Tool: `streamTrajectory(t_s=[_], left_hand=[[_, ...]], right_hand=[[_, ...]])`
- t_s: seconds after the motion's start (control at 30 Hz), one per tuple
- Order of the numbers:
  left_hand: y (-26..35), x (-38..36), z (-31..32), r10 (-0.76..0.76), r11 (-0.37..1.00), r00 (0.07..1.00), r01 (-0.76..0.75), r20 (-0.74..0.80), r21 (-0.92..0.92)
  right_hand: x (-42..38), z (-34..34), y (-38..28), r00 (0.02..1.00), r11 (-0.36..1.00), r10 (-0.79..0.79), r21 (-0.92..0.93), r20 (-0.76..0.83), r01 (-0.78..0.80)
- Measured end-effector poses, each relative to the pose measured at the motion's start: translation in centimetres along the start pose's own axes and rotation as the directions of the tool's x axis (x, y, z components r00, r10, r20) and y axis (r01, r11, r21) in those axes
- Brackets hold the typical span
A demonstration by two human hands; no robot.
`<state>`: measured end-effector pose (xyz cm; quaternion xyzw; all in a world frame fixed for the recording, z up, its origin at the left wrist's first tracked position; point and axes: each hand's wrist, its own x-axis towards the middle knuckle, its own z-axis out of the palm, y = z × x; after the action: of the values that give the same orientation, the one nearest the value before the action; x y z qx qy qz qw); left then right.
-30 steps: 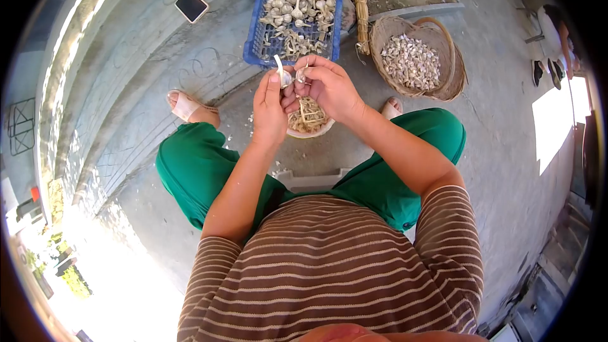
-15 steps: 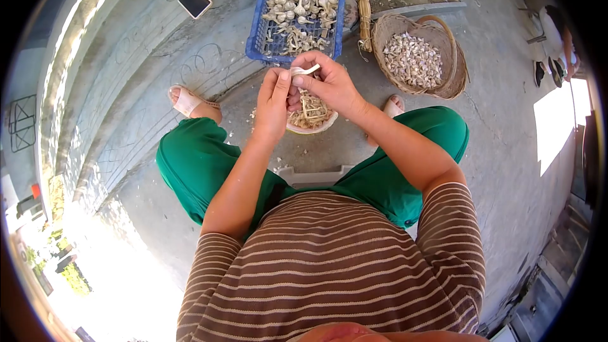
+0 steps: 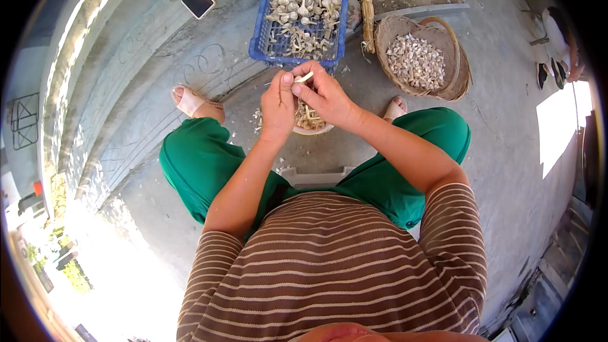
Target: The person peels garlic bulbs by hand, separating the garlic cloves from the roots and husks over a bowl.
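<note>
My left hand (image 3: 277, 106) and my right hand (image 3: 324, 98) meet above a bowl (image 3: 315, 131) of dry peelings. Between their fingertips is a small piece of garlic (image 3: 304, 78) with a pale strip sticking out; the fingers cover most of it. Both hands are closed, thumbs side by side. Just beyond them stands a blue crate (image 3: 254, 43) holding garlic bulbs (image 3: 304, 9) and loose dry stalks. To the right, a wicker basket (image 3: 451, 79) holds many separated cloves (image 3: 416, 61).
A phone (image 3: 198, 2) lies on the ledge at the upper left. A straw bundle (image 3: 366, 3) lies between crate and basket. My sandalled feet flank the bowl. Another person (image 3: 560, 41) is at the far right. Peel scraps dot the floor.
My fingers have closed more tightly around the piece, and less of its pale strip shows. The whole view has shifted slightly.
</note>
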<state>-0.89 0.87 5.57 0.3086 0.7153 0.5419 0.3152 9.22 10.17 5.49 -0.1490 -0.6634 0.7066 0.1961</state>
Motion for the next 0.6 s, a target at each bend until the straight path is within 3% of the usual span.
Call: streamTrajectory(t_s=[0.13, 0.2, 0.3, 0.37, 0.43, 0.5, 0.57, 0.6], left_hand=[[-0.4, -0.3, 0.2, 0.002, 0.998, 0.999, 0.0, 0.037, -0.064], [-0.1, -0.6, 0.6, -0.136, 0.946, 0.99, 0.143, 0.044, -0.292], [0.5, -0.7, 0.8, -0.17, 0.912, 0.985, 0.173, 0.042, -0.371], [1.0, -0.7, 0.8, -0.197, 0.89, 0.979, 0.198, 0.045, -0.411], [0.8, -0.6, 0.5, -0.224, 0.865, 0.973, 0.221, 0.049, -0.45], [0.3, -0.1, -0.2, -0.191, 0.791, 0.967, 0.254, 0.17, -0.556], [0.5, -0.3, -0.2, -0.209, 0.75, 0.963, 0.271, 0.172, -0.604], [0.8, -0.3, -0.2, -0.226, 0.706, 0.958, 0.287, 0.177, -0.648]], right_hand=[[-0.3, 0.4, 0.9, 0.997, 0.996, -0.055, 0.062, -0.048, 0.058], [-0.4, 0.6, 1.0, 0.996, 0.992, -0.067, 0.105, -0.057, 0.073], [-0.4, 0.7, 0.9, 0.998, 0.979, -0.047, 0.198, -0.052, 0.057], [-0.4, 0.8, 0.6, 0.996, 0.931, 0.077, 0.361, -0.032, -0.061], [-0.1, 0.3, 0.7, 0.996, 0.903, 0.093, 0.421, 0.009, -0.088], [-0.1, 0.0, 0.5, 0.993, 0.87, 0.107, 0.478, 0.052, -0.119], [0.0, -0.2, -0.2, 0.974, 0.728, 0.217, 0.653, 0.068, -0.207], [0.0, -0.4, -0.1, 0.974, 0.728, 0.218, 0.653, 0.068, -0.208]])
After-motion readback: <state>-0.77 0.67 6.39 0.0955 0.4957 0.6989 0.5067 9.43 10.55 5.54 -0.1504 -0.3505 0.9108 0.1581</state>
